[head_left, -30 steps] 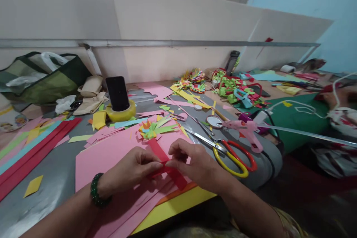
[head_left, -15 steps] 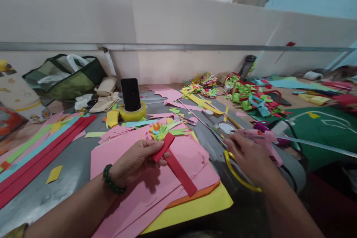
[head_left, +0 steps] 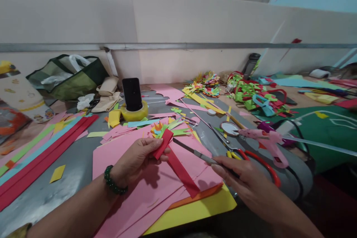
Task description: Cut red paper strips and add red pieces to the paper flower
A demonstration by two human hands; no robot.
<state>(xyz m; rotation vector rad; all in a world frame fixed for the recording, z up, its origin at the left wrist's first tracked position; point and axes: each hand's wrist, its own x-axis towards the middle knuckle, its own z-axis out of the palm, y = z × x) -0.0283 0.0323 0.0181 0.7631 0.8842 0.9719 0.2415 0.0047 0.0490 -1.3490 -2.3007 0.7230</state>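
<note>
My left hand (head_left: 145, 156) pinches a folded red paper strip (head_left: 164, 144) between thumb and fingers, above a stack of pink sheets (head_left: 134, 197). The strip's long tail (head_left: 185, 178) slants down to the right over the pink paper. My right hand (head_left: 242, 178) is closed on a slim bladed tool (head_left: 192, 150), its tip close to the folded strip. Its handle is mostly hidden by my fingers, so I cannot make out its exact kind. Just beyond that hand lie red-handled scissors (head_left: 263, 163) and a pink glue gun (head_left: 266, 141).
Left of the stack lie long red paper strips (head_left: 52, 152). Behind it, a phone (head_left: 132, 95) stands in a yellow tape roll (head_left: 136, 113). Colourful paper pieces (head_left: 248, 93) are heaped at the back right. A white round lid-like disc (head_left: 229, 128) lies near the glue gun.
My right hand has come away from beside the glue gun and moved left with the bladed tool. Red scissor handles now show where it was. My left hand keeps its pinch.
</note>
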